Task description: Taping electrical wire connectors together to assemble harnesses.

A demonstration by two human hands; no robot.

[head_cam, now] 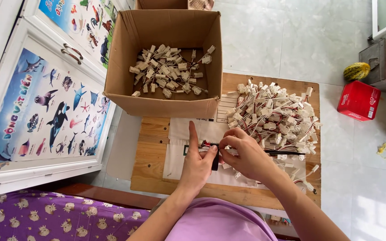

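Observation:
My left hand (198, 161) and my right hand (245, 154) meet over a small wooden table (150, 154). Between their fingertips they pinch a small white plastic connector with red and black wires (210, 145); my left index finger points straight up. A dark tool handle (215, 161) shows between the two hands. A big pile of white connectors with wires (275, 116) lies just right of my right hand. White paper sheets (177, 149) lie under my hands.
An open cardboard box (166, 105) holding several finished connectors stands at the table's far left. White cabinet doors with animal posters (45, 111) are on the left. A red tin (358, 100) and a striped squash (356, 71) sit on the tiled floor.

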